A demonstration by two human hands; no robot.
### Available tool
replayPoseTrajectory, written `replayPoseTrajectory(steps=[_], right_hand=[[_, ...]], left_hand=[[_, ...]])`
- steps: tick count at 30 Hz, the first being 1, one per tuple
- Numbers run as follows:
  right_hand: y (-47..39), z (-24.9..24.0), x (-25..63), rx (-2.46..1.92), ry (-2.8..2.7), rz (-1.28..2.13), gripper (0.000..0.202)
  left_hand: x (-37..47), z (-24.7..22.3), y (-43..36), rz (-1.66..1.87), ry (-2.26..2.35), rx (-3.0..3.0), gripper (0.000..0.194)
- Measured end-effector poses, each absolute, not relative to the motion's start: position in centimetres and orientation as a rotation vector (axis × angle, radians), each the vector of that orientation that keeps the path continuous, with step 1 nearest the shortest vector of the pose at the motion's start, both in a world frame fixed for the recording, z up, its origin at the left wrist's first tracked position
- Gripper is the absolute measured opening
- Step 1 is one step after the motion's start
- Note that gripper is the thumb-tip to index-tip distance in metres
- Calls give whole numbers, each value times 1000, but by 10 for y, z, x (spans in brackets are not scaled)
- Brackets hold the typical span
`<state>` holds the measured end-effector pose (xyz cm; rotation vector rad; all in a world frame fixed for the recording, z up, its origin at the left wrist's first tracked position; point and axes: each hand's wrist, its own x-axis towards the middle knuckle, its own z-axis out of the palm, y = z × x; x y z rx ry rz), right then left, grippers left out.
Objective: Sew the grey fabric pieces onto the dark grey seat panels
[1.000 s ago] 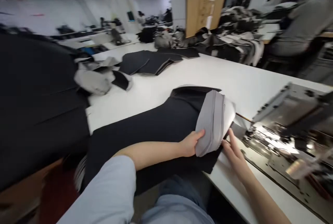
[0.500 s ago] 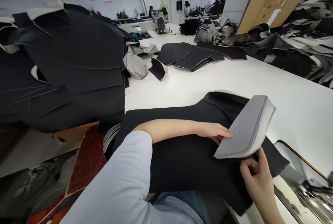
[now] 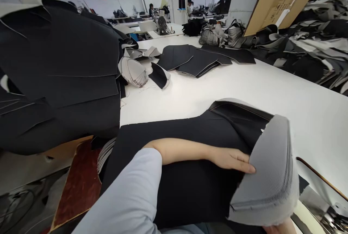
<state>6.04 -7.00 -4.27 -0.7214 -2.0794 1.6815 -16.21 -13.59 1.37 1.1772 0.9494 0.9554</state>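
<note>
A grey-backed, seamed piece of fabric [image 3: 265,172] stands folded up at the right of the large black fabric [image 3: 168,128], which lies over the table's front edge. My left hand [image 3: 236,159] reaches across the black fabric and holds the left edge of the grey-backed piece, thumb on its grey face and fingers partly behind it. Below the piece's lower right corner, a little of my right hand [image 3: 281,226] shows; its fingers are hidden behind the fabric.
Black panels are heaped on the left [image 3: 81,56]. More black panels [image 3: 198,60] and small grey sewn pieces [image 3: 133,71] lie across the white table [image 3: 312,107]. Metal machine parts [image 3: 333,216] are at the lower right. Cardboard [image 3: 285,1] leans behind; people are far back.
The grey-backed piece has come nearer and lower, showing more of its grey side. My left hand has moved right and down with it. My right hand has dropped mostly behind the fabric.
</note>
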Motion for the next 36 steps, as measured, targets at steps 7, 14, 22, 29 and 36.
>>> replayPoseTrajectory(steps=[7, 14, 22, 29, 36], right_hand=[[-60, -21, 64, -1219, -1137, 2091, 50], [-66, -3, 59, -1322, -876, 2148, 55], [-69, 10, 39, -1442, -725, 2106, 68], [-81, 6, 26, -1260, -747, 1982, 45], [-104, 1, 35, -1023, -640, 2075, 43]], left_hand=[[-352, 15, -133, 630, 2504, 1756, 38], [-487, 4, -203, 167, 3169, 1014, 59], [-511, -4, -244, 377, 3333, 232, 61], [-435, 0, -204, 934, 3133, 787, 48], [-207, 69, -100, 614, 1746, 2389, 45]])
